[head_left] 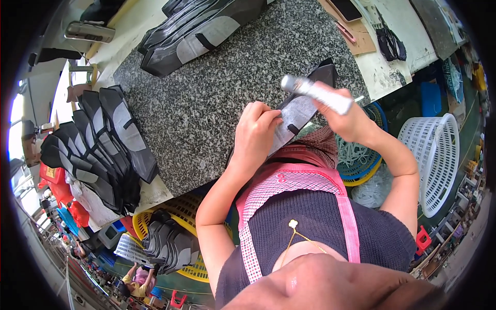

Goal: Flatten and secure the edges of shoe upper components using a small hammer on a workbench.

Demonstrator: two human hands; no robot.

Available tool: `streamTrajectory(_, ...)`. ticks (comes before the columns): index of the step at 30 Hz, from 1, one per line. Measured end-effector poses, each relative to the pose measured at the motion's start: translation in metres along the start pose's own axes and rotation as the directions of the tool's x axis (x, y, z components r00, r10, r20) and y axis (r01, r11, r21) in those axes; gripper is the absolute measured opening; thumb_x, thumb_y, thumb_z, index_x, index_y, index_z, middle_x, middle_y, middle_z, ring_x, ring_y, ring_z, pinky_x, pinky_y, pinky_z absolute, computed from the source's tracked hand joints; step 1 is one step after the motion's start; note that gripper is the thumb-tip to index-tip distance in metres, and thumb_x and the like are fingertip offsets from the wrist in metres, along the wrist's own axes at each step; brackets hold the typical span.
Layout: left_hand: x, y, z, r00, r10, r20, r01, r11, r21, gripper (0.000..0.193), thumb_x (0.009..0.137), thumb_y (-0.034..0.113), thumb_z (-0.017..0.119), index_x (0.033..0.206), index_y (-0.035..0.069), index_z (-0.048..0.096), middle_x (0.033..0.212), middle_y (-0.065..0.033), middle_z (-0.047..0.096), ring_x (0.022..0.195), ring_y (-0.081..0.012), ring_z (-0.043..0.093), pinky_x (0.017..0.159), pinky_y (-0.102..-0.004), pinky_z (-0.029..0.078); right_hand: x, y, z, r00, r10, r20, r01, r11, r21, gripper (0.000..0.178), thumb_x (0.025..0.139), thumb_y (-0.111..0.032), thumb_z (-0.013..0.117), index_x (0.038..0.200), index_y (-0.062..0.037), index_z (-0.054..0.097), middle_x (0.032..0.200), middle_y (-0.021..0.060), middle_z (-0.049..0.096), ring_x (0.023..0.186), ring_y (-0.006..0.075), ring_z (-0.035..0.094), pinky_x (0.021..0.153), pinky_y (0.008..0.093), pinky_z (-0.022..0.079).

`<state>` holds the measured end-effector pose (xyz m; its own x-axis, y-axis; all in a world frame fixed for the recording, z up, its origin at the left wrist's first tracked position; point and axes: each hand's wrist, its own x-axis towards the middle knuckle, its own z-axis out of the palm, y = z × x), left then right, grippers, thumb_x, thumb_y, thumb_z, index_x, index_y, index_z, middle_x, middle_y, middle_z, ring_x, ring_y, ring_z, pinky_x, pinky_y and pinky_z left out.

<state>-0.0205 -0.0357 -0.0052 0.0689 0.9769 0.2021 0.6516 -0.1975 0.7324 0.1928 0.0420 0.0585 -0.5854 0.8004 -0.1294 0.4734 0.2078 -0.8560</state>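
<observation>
A long grey-and-black panel [298, 112] with a small black tab lies slantwise along the near edge of the speckled stone slab [206, 108]. My left hand [257, 129] is closed, its thumb and fingertips pinched at the panel's left edge. My right hand [343, 114] is closed around a silver-white cylinder [318, 94], held over the panel's upper right part. The cylinder is blurred, so its exact kind is unclear. A thin white stick end shows beside the right hand's knuckles.
Similar panels are stacked at the far edge [201, 39] and fanned out at left [98, 144]. A phone [346, 9] and pink cutter [346, 32] lie far right. A white basket [431, 160] stands right; a yellow basket [196, 271] with more panels sits lower left.
</observation>
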Motion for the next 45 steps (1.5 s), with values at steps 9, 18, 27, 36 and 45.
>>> streamTrajectory(9, -0.003, -0.004, -0.003, 0.998, 0.060, -0.012, -0.060, 0.998, 0.019, 0.015, 0.078, 0.006, 0.077, 0.092, 0.001, 0.072, 0.086, -0.0106, 0.063, 0.082, -0.0287, 0.063, 0.071, -0.0377, 0.052, 0.007, 0.002, 0.005, 0.961, 0.119, 0.250, -0.101, 0.991, -0.083, 0.021, 0.093, -0.013, 0.052, 0.107, -0.0011, 0.061, 0.071, 0.0240, 0.063, 0.073, 0.0459, 0.064, 0.062, 0.0482, 0.051)
streamTrajectory(18, -0.028, -0.007, -0.019, 0.998, 0.053, 0.021, -0.055, 0.995, 0.084, 0.018, 0.077, 0.004, 0.075, 0.095, 0.001, 0.072, 0.085, -0.0098, 0.063, 0.081, -0.0274, 0.063, 0.071, -0.0381, 0.052, 0.005, 0.001, 0.011, 0.991, -0.021, 0.133, 0.032, 0.996, -0.080, 0.028, 0.098, -0.013, 0.056, 0.122, 0.0022, 0.062, 0.079, 0.0166, 0.068, 0.069, 0.0196, 0.065, 0.065, 0.0341, 0.050)
streamTrajectory(27, -0.036, -0.013, -0.027, 0.996, 0.088, 0.020, -0.091, 0.981, 0.172, 0.014, 0.075, 0.007, 0.071, 0.089, 0.007, 0.073, 0.081, -0.0022, 0.063, 0.080, -0.0224, 0.058, 0.068, -0.0364, 0.046, 0.009, -0.003, 0.022, 0.967, -0.023, 0.254, 0.056, 0.991, -0.125, 0.025, 0.092, -0.008, 0.058, 0.115, 0.0017, 0.060, 0.076, 0.0238, 0.063, 0.074, 0.0471, 0.061, 0.062, 0.0414, 0.049)
streamTrajectory(36, -0.040, -0.013, -0.043, 0.983, -0.115, 0.141, 0.102, 0.990, 0.100, 0.009, 0.074, 0.013, 0.078, 0.081, 0.009, 0.073, 0.078, -0.0021, 0.064, 0.083, -0.0226, 0.059, 0.071, -0.0386, 0.047, 0.004, -0.009, 0.034, 0.944, -0.030, 0.328, 0.092, 0.980, -0.176, 0.018, 0.091, -0.014, 0.056, 0.102, 0.0001, 0.055, 0.074, 0.0235, 0.063, 0.075, 0.0469, 0.063, 0.067, 0.0544, 0.050)
streamTrajectory(45, -0.052, -0.012, -0.053, 0.993, -0.038, 0.115, 0.025, 0.994, 0.107, 0.011, 0.072, 0.011, 0.078, 0.079, 0.005, 0.072, 0.077, -0.0041, 0.064, 0.079, -0.0250, 0.059, 0.069, -0.0373, 0.051, -0.011, -0.022, 0.053, 0.899, -0.036, 0.437, 0.198, 0.922, -0.332, 0.022, 0.100, -0.022, 0.052, 0.101, -0.0003, 0.051, 0.066, 0.0236, 0.063, 0.067, 0.0470, 0.064, 0.061, 0.0550, 0.051)
